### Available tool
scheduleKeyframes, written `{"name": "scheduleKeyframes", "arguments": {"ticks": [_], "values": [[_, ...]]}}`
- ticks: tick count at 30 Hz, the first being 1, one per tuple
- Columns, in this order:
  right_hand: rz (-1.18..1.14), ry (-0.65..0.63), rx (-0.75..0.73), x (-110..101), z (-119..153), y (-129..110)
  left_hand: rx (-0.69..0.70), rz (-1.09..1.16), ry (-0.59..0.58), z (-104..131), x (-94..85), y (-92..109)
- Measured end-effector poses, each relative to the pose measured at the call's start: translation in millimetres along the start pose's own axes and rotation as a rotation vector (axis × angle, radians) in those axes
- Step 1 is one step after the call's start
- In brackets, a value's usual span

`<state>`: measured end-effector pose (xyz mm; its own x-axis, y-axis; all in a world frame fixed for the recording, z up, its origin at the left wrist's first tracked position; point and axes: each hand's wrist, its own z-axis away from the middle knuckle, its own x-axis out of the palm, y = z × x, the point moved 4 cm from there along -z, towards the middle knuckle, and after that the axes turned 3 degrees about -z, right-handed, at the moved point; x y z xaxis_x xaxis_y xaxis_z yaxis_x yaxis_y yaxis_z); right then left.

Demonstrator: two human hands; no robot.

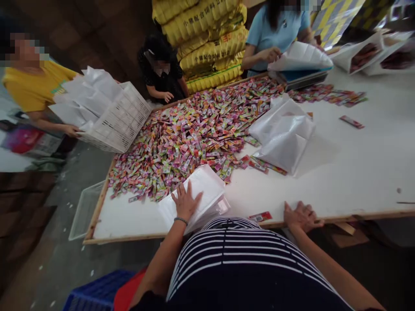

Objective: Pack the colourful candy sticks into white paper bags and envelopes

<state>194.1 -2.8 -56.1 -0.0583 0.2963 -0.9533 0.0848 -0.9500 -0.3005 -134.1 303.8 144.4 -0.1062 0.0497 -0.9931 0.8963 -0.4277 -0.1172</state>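
Observation:
My left hand [186, 202] lies flat with spread fingers on a stack of white plastic bags [207, 183] near the table's front edge. My right hand [301, 217] rests on the wooden edge of the white table [366, 172], fingers apart and holding nothing. Between my hands lies a single red packet [260, 216]. Beyond the bags spreads a large heap of small colourful packets [194, 134]. A crumpled white bag [285, 134] sits at the heap's right side, on top of some packets.
At left, a person in yellow [39, 86] holds a white basket [119, 121] full of white bags. Two people sit across the table, one holding a white bag [300, 58]. Filled bags [369, 54] stand far right. Yellow sacks [210, 43] are stacked behind. A blue crate [97, 289] stands below left.

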Motion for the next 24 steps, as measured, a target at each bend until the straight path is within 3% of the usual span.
{"name": "scheduleKeyframes", "arguments": {"ticks": [4,9,14,19,24], "values": [[0.004,-0.005,0.004,2.1,-0.3,-2.3,-0.013,-0.001,0.005,2.3,-3.3,2.8],[-0.015,0.111,-0.013,7.3,0.9,-6.9,-0.008,-0.056,0.038,6.7,-12.1,5.5],[-0.009,0.198,-0.027,25.3,-3.3,-20.3,-0.012,-0.153,0.118,0.3,-8.4,-8.2],[-0.014,0.239,-0.061,35.1,-6.4,-23.2,0.022,-0.209,0.041,-7.2,-1.4,-23.7],[-0.072,0.244,-0.124,21.8,-6.1,-27.0,-0.038,-0.249,0.000,-9.0,0.7,-25.9]]}}
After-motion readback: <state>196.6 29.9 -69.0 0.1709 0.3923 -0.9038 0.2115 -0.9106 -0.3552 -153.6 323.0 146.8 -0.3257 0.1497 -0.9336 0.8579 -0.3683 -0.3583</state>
